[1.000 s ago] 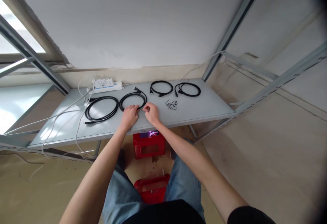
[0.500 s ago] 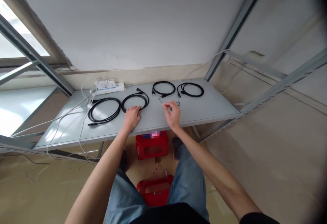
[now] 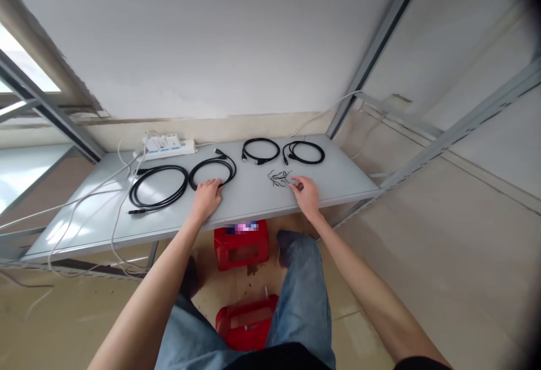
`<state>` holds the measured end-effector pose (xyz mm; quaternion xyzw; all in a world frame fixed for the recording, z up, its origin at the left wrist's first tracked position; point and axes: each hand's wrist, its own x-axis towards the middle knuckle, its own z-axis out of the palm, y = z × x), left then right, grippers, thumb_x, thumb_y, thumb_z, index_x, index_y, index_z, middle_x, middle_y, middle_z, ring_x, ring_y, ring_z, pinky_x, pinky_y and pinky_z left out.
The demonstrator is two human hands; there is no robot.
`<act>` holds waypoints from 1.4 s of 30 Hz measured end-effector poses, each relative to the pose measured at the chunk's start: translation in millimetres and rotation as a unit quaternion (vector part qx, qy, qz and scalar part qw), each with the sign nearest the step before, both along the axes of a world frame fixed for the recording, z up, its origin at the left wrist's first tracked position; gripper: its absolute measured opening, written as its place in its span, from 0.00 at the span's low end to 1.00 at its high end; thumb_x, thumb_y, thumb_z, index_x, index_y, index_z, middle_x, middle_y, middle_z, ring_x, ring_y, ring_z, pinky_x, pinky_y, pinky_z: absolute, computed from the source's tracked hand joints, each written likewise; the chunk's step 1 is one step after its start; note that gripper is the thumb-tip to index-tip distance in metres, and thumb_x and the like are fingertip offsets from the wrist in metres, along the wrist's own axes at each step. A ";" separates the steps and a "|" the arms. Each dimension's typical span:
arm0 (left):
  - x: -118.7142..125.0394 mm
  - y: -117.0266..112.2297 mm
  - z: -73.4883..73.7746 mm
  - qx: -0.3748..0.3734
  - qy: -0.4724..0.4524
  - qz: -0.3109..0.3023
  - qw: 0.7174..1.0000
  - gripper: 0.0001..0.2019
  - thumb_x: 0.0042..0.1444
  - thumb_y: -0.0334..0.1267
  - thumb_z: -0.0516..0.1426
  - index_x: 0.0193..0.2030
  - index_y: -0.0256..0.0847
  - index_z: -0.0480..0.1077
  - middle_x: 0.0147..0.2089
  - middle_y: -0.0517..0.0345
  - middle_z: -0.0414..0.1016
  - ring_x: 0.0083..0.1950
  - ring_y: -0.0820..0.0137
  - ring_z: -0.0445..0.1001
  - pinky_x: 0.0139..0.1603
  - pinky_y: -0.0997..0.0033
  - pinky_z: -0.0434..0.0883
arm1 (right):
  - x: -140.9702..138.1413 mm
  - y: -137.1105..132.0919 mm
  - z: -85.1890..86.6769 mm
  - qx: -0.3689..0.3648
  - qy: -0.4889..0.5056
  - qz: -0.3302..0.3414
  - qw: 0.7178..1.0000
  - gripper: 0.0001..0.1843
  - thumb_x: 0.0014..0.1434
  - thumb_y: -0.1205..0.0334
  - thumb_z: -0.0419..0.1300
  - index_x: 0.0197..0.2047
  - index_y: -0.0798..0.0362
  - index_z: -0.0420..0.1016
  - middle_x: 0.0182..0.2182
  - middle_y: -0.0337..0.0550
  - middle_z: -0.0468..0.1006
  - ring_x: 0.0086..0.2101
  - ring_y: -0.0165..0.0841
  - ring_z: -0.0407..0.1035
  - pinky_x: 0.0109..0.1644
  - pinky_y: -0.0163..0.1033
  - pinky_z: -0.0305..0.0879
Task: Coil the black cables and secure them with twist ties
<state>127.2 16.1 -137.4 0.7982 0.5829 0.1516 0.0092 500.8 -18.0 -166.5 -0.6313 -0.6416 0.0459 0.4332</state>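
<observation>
At the black ties (image 3: 279, 178), the right hand (image 3: 307, 195) has shifted right.

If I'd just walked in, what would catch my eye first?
Four black cable coils lie along the grey shelf. The left hand touches the second coil from the left; the right hand is at a tangle of thin ties. Below the shelf, a bright red stool stands out.
</observation>
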 end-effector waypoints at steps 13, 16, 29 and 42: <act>5.8 -6.9 -1.1 0.068 0.039 0.017 0.997 0.18 0.75 0.41 0.44 0.52 0.41 0.73 0.53 0.40 0.76 0.58 0.50 0.71 0.57 0.51 0.66 | -9.9 -4.7 8.6 0.050 0.067 0.009 0.997 0.22 0.71 0.54 0.48 0.63 0.54 0.63 0.38 0.47 0.76 0.39 0.42 0.73 0.49 0.49 0.72; 6.7 -8.1 -0.3 0.067 0.042 0.034 0.996 0.16 0.68 0.29 0.47 0.55 0.40 0.72 0.55 0.40 0.75 0.58 0.51 0.70 0.57 0.51 0.66 | -35.0 5.7 21.6 0.076 0.010 0.046 0.996 0.21 0.71 0.57 0.48 0.63 0.53 0.65 0.43 0.51 0.77 0.44 0.44 0.74 0.55 0.53 0.73; 5.0 -5.1 -0.6 0.041 0.009 0.094 0.995 0.20 0.56 0.25 0.54 0.55 0.40 0.69 0.58 0.42 0.70 0.61 0.52 0.69 0.62 0.54 0.68 | -120.0 121.5 39.5 -0.171 -0.230 0.078 0.955 0.27 0.66 0.70 0.56 0.68 0.62 0.71 0.58 0.69 0.78 0.63 0.56 0.68 0.63 0.56 0.67; 2.7 -0.8 -2.7 0.036 -0.029 0.085 0.995 0.24 0.56 0.24 0.52 0.60 0.38 0.68 0.60 0.39 0.69 0.64 0.50 0.68 0.68 0.52 0.65 | -158.3 76.6 8.0 -0.043 -0.223 0.086 0.970 0.20 0.70 0.72 0.47 0.60 0.59 0.73 0.54 0.63 0.73 0.55 0.50 0.65 0.59 0.53 0.66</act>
